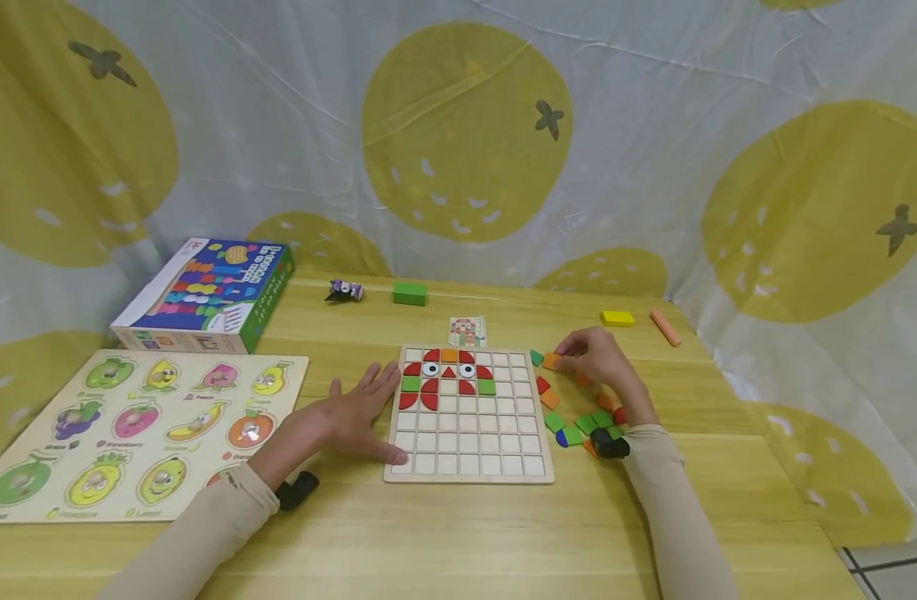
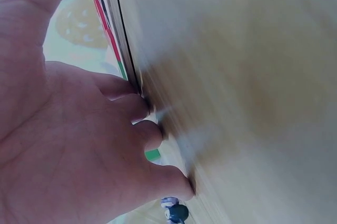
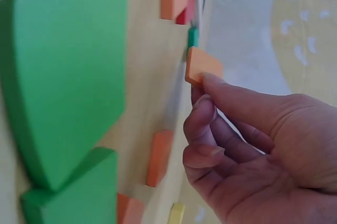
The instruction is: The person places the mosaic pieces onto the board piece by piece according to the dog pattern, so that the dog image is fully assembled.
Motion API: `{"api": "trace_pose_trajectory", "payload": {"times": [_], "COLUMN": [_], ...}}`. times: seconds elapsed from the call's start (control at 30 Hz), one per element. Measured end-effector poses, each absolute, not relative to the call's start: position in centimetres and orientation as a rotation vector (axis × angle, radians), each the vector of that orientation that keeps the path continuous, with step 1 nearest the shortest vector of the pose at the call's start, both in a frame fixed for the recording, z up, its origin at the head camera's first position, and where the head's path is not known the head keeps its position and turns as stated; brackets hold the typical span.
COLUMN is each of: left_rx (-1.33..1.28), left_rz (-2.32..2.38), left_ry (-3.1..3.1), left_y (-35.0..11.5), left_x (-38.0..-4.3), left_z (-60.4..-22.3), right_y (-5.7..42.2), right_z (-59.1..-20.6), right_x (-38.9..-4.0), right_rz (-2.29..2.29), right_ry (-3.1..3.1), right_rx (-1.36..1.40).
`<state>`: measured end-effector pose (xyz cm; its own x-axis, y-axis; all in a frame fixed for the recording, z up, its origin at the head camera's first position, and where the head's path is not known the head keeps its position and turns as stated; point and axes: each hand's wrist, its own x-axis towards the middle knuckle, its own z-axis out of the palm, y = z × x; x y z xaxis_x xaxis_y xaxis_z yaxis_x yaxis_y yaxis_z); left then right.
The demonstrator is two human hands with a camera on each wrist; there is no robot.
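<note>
- A wooden table (image 1: 458, 550) is occupied by a fruit board (image 1: 166, 402), grid board (image 1: 503, 425) and box (image 1: 203, 287).
- Coloured tiles (image 1: 573, 435) are strewn just right of the grid board.

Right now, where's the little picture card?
In the head view, the picture card lies near the middle, just past the far edge of the wooden grid board, with the green block farther back to its left.

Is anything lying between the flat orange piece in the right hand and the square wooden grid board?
Yes: a small green block lies on the wood-grain table between the flat orange piece the right hand pinches and the square wooden grid board.
</note>
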<state>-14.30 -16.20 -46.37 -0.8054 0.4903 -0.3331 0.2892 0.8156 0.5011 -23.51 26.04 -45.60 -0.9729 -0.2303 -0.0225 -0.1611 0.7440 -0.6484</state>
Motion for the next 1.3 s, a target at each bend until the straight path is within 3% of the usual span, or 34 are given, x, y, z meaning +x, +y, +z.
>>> {"api": "trace_pose_trajectory", "payload": {"times": [0.33, 0.8, 0.97, 1.3], "left_rx": [0.565, 0.577, 0.543, 0.523], "left_rz": [0.580, 0.632, 0.613, 0.576], "left_ry": [2.531, 2.513, 2.510, 2.546], "left_y": [-15.4, -16.3, -16.0, -16.4], "left_x": [-13.3, -14.5, -14.2, -15.4], "left_z": [-44.2, -46.2, -45.6, -48.0], "right_y": [23.1, 14.9, 13.5, 12.2], "right_z": [-43.9, -44.3, -45.1, -45.1], "right_x": [-22.5, -19.7, -19.2, -18.6], "right_rz": [-1.214, -1.258, -1.222, -1.107], "right_ry": [2.663, 2.436, 2.435, 2.509], "right_rx": [-0.424, -0.699, -0.688, -0.734]}}
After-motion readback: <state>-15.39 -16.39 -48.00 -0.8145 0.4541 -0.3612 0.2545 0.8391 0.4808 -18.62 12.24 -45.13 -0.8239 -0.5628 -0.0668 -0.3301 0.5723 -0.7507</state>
